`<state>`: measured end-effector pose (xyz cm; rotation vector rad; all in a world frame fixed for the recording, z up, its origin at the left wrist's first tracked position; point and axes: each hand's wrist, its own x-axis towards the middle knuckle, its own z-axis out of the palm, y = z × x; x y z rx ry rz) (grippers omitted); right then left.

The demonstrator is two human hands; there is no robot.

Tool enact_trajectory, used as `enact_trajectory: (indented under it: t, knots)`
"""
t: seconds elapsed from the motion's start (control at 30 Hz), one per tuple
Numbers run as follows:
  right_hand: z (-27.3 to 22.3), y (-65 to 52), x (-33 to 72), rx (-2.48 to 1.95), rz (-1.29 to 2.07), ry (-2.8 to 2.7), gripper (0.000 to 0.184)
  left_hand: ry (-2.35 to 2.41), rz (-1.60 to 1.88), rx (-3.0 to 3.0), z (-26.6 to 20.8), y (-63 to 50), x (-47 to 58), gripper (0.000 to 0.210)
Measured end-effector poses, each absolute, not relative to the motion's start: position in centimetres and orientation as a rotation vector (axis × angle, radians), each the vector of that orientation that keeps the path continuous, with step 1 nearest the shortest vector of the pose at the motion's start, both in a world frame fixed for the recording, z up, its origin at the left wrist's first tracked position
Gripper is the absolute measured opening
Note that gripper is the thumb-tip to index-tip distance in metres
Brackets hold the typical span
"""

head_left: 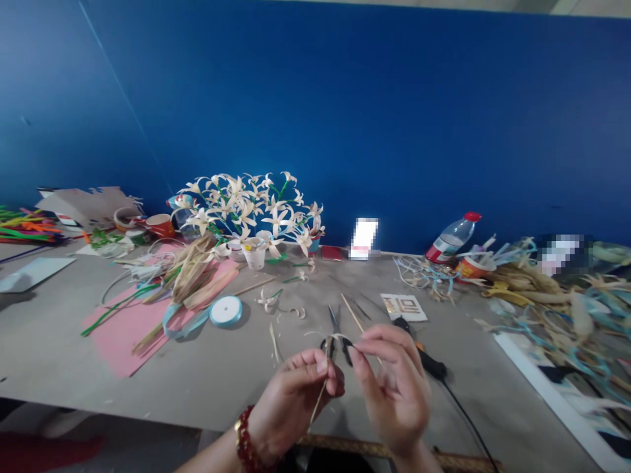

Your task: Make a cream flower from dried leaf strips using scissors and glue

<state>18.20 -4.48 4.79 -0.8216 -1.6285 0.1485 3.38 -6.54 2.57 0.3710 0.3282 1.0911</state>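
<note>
My left hand [303, 381], with a red beaded bracelet at the wrist, is closed in a pinch on a thin, straw-coloured stem [318, 404] that hangs down from the fingers. At the top of the stem, a pale narrow petal strip [339, 336] curves over to the right. My right hand [394, 387] has its thumb and forefinger together at the strip's right end. Just beyond the fingers lie black-handled scissors [333, 318], partly hidden. A wooden stick [352, 309] and a glue gun [428, 361] with a black cord are near my right hand.
White handmade flowers [246, 203] stand in cups against the blue wall. Left are a blue ribbon spool [225, 311], dried husks [192, 269] and pink paper [118, 335]. Right are a red-capped bottle [451, 240], an orange cup [476, 266], tangled strips and a white tray [542, 387].
</note>
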Motion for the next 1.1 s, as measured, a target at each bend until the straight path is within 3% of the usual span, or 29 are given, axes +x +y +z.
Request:
enact_trajectory:
  t: [0.23,0.37,0.9,1.1]
  knots:
    - [2.9,-5.8,16.9,-0.893,0.817,-1.364,0.002,0.362,1.107,0.417,2.1,-6.3,3.3,0.015]
    - [2.8,-5.5,16.4,-0.843,1.149,-1.242,0.008,0.424,1.123,0.470,2.0,-6.1,3.3,0.017]
    - [2.8,-5.3,16.3,-0.811,1.119,-1.198,0.016,0.516,1.122,0.672,1.8,-5.4,3.3,0.023]
    - [2.7,-4.8,17.2,-0.739,1.033,-1.349,0.006,0.538,1.130,0.798,1.5,-5.2,3.0,0.019]
